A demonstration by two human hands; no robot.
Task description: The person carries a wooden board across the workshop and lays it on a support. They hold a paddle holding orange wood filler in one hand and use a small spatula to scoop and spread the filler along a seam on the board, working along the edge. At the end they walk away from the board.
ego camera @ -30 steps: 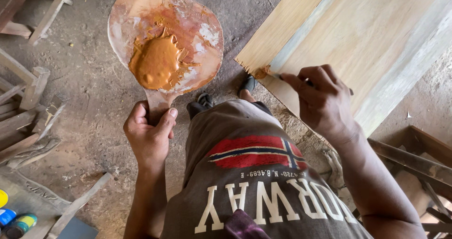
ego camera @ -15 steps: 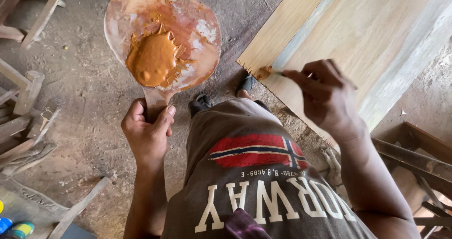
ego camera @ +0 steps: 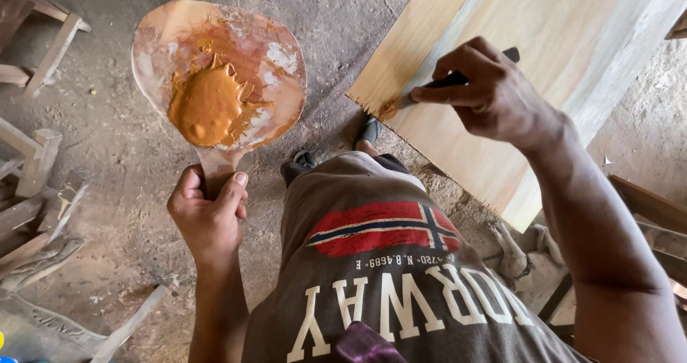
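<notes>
Orange-brown wood filler paste (ego camera: 207,109) sits in a thick mound on a flat, rounded wooden palette board with a short handle (ego camera: 275,70), held out over the dusty concrete floor (ego camera: 100,105). The left hand (ego camera: 207,216) is closed around the board's handle, thumb on top, and keeps the board roughly level. The right hand (ego camera: 486,91) is closed in a pinch grip on a dark-handled putty knife (ego camera: 447,79), blade tip touching a small dab of the same paste (ego camera: 388,108) at the near edge of a large pale plywood panel (ego camera: 544,55). The panel lies tilted across the upper right of the view; what supports it cannot be told.

Doing the step well, as a judgement: the blade should stay low and nearly flat to the panel, pressed firmly so the paste goes into the rough edge grain rather than sitting on top. Short strokes along the edge, then one scraping pass to leave the surface flush. The board should stay level and near the panel so reloading is quick and the mound does not slide off. Risk: paste smeared wide over the clean face of the panel.

Around: wooden furniture frames and offcuts (ego camera: 36,163) at the left, the person's grey printed shirt (ego camera: 379,284) in the foreground, a dark sandal (ego camera: 370,129) just beside the panel's corner.
</notes>
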